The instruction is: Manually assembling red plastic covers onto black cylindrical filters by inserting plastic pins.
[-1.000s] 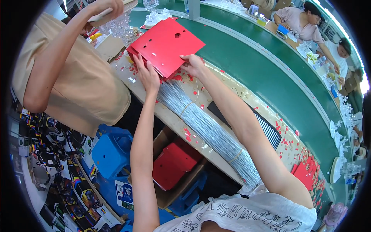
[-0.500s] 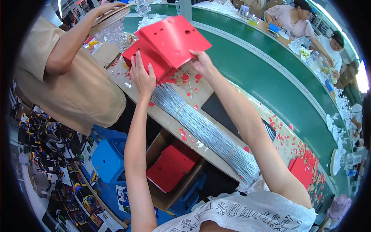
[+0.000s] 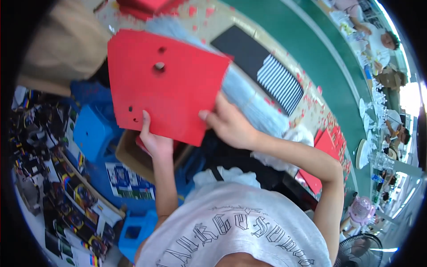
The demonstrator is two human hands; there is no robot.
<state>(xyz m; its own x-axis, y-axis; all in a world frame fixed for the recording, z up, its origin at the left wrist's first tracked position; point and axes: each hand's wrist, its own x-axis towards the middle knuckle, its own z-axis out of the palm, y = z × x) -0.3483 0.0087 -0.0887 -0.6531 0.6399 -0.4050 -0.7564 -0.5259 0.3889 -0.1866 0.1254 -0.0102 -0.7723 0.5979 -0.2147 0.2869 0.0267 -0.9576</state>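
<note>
Between both hands I hold a stack of red sheets [image 3: 178, 89] with small punched holes, raised in front of me. My left hand [image 3: 155, 141] grips its lower edge, thumb on top and the other fingers hidden underneath. At the lower right corner, my right hand [image 3: 229, 122] pinches the stack with thumb over the face. Beneath my left wrist stands an open cardboard box [image 3: 129, 153], partly hidden, with some red showing inside. A bundle of thin silvery wires [image 3: 253, 100] lies on the table behind the stack, partly covered by it.
More red sheets lie at the table's far end [image 3: 149, 5] and at the right [image 3: 327, 142]. A black board [image 3: 238, 46] rests beside the wires. Blue stools [image 3: 91, 133] stand at left, near a person in tan [image 3: 62, 49]. A green conveyor [image 3: 307, 53] curves past.
Both hands have lifted a stack of red sheets off the pile on the table and brought it toward me, over the cardboard box. The view has turned downward.
</note>
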